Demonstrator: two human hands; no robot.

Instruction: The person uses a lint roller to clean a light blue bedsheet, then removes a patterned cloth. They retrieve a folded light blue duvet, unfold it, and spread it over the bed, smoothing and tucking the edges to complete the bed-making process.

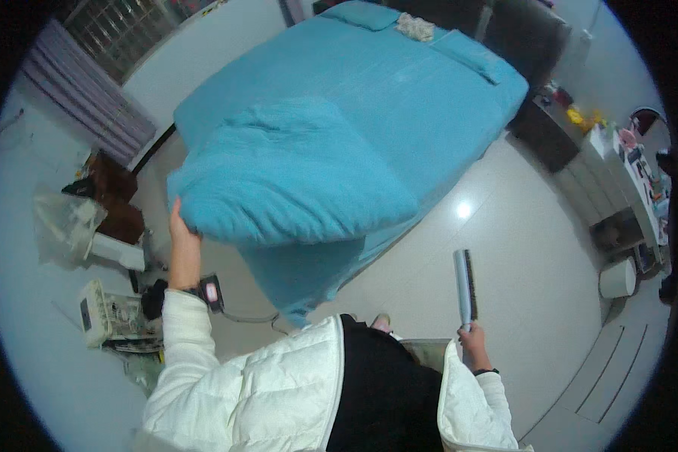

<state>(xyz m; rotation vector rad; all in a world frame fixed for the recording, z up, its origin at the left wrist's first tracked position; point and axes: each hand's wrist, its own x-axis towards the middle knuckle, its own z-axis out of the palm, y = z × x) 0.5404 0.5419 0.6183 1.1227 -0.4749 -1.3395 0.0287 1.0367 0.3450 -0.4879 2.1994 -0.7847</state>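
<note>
Bristle brush [462, 286] well apart from blue quilt [301, 173]

Our right hand [473, 343] is closed round the brush handle, right of the frame's lower centre; the long axis points up the frame, bristles facing right, away from the quilt. Our left hand [181, 218], nearer the quilt and well apart from the right, grips its lower-left corner. The quilt lies bunched left of centre.

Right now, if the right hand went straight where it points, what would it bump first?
Probably the blue bed: the brush in the right hand points toward its side, across the floor, and would touch before the hand itself. The brush's height is hard to tell, though.
</note>
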